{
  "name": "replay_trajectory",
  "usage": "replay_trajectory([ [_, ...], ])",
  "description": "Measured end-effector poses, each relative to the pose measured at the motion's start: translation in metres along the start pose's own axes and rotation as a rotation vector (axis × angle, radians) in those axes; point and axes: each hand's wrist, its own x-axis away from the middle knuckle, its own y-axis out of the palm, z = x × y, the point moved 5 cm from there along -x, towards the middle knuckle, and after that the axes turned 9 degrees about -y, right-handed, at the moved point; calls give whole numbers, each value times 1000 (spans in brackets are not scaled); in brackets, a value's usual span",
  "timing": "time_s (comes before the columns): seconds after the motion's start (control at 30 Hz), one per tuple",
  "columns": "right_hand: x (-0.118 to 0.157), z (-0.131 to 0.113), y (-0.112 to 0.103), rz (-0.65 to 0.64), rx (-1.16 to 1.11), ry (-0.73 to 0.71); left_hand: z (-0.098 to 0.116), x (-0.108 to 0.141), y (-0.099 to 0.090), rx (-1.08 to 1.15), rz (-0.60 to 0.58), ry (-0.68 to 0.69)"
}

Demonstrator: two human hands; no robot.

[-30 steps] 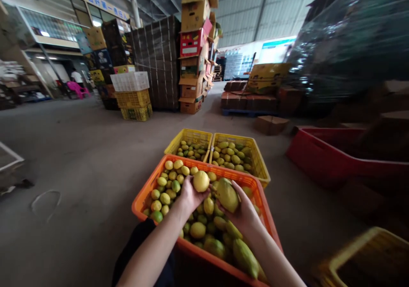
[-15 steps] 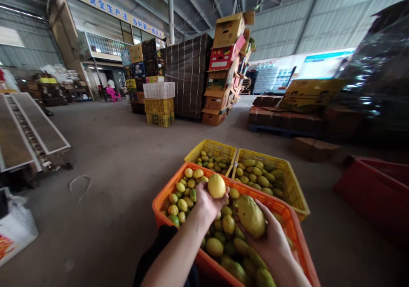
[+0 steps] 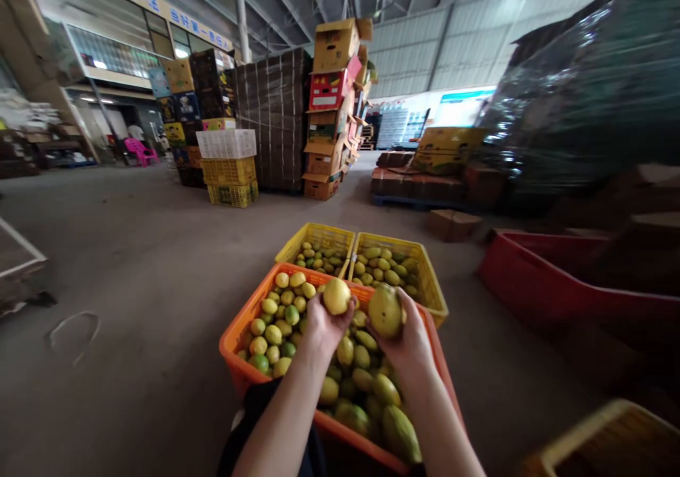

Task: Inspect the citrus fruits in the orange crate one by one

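Observation:
A round yellow fruit (image 3: 336, 296) rests in my left hand (image 3: 325, 329), with the fingers curled round it. Beside it, my right hand (image 3: 410, 339) grips a larger greenish-yellow fruit (image 3: 386, 312) with a few dark specks. Both hands are over the orange crate (image 3: 229, 346), which holds many yellow and green fruits (image 3: 273, 334). Longer, greener fruits (image 3: 399, 431) lie in its near right part. Just beyond stand two yellow crates, the left one (image 3: 290, 250) and the right one (image 3: 433, 278), both with smaller fruits inside.
A red bin (image 3: 542, 278) stands at the right, and a yellow crate edge (image 3: 589, 434) shows at the lower right. Stacked cartons (image 3: 329, 94) and yellow baskets (image 3: 231, 172) stand behind. A cardboard box (image 3: 452, 224) lies on the floor.
The view has turned to the right, so the crates appear further left. My right hand has raised the larger fruit and tilted it, level with the one in my left hand.

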Motion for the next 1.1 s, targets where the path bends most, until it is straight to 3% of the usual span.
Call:
replay_trajectory([
  [0.13,1,3,13,-118,-39,6,-1,-3,4,-39,12,41],
  [0.23,-3,10,10,-140,5,60,-1,-3,4,-93,19,43],
  [0.47,-26,13,-13,-46,47,66,4,-14,4,-129,-30,-9],
  [0.67,-31,6,-28,108,12,-2,1,-29,0,-147,-70,-63],
  [0.8,-23,10,-19,78,-49,19,-7,-29,4,-103,-129,-96],
  [0.97,-16,7,0,-76,-65,-31,-9,-29,4,-138,-17,-39],
  [1.1,-23,2,3,-43,23,-51,-12,-31,6,-138,-62,-95],
])
